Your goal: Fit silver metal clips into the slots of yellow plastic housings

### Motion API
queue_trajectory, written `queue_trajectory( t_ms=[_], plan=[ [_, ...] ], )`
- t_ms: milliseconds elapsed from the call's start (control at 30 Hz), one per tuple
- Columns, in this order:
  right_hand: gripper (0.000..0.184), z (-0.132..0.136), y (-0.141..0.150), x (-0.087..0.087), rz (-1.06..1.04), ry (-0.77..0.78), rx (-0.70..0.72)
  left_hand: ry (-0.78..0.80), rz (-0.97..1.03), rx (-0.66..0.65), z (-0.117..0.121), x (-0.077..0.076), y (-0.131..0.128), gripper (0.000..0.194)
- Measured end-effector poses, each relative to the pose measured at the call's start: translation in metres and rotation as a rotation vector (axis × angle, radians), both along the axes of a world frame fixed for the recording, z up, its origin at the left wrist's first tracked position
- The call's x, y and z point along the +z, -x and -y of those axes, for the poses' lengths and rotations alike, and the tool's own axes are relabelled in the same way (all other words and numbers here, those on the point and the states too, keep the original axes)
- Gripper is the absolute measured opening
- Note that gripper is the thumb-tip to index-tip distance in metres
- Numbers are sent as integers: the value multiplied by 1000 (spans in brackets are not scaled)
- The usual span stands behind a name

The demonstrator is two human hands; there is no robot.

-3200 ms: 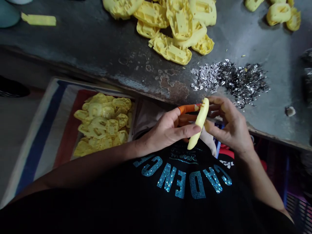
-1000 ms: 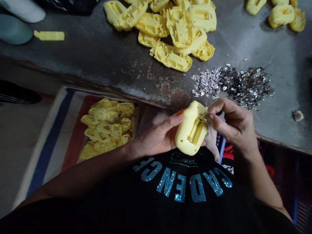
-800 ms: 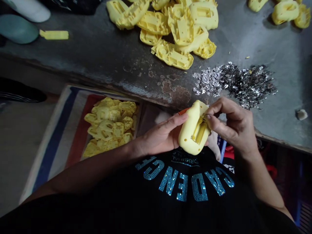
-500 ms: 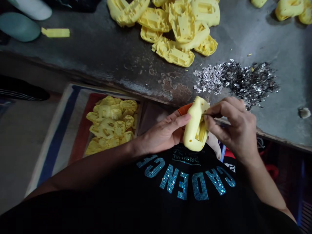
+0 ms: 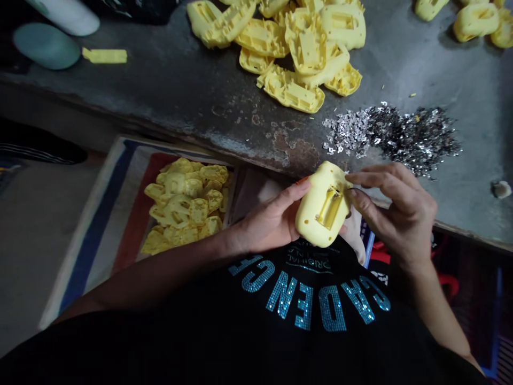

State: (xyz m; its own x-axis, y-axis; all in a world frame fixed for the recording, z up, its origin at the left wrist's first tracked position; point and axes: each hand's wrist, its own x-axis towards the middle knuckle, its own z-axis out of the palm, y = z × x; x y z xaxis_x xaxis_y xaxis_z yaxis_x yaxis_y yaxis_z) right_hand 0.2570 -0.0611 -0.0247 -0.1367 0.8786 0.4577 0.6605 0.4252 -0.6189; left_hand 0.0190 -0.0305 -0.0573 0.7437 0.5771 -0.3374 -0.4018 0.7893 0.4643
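A yellow plastic casing (image 5: 310,206) with a long battery compartment is gripped in my left hand (image 5: 276,219), thumb on its left side and the other fingers underneath. The compartment faces up, and small metal pieces (image 5: 319,217) show inside it. At the casing's upper right edge is my right hand (image 5: 395,208), its thumb and index fingertips slightly apart with nothing visible between them. Beyond this hand, on the bench, lies a pile of small shiny metal contacts (image 5: 395,133).
More yellow casings (image 5: 292,96) are heaped on the grey bench (image 5: 180,96), with others at the far right. A box of yellow casings (image 5: 184,200) stands at lower left on a striped sheet (image 5: 96,235). A flat yellow piece (image 5: 105,56) lies at the far left.
The casing has turned so its compartment faces up more fully. My right fingers have drawn back from the compartment to the casing's edge, and the small dark piece between them no longer shows.
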Motion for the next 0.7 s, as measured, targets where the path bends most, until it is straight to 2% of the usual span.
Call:
queue_trajectory(
  t_ms=[100, 200, 300, 433, 567, 700],
  plan=[
    [33, -14, -6, 4, -132, 165, 148, -69, -48, 46, 2, 5, 0, 64],
    [43, -26, -7, 11, -95, 234, 249, -124, -125, 89, 4, 8, 3, 63],
    [45, -32, 0, 13, -35, 200, 271, -199, -202, 131, 6, 6, 8, 61],
    [42, -32, 19, 3, -49, 103, 223, -373, -291, 191, 9, 4, 22, 61],
    [41, -31, 41, -7, -105, -3, 184, -506, -413, 155, 15, 12, 45, 65],
    [43, -34, 60, -10, -82, -47, 214, -538, -491, 161, 20, 16, 64, 65]
  ],
)
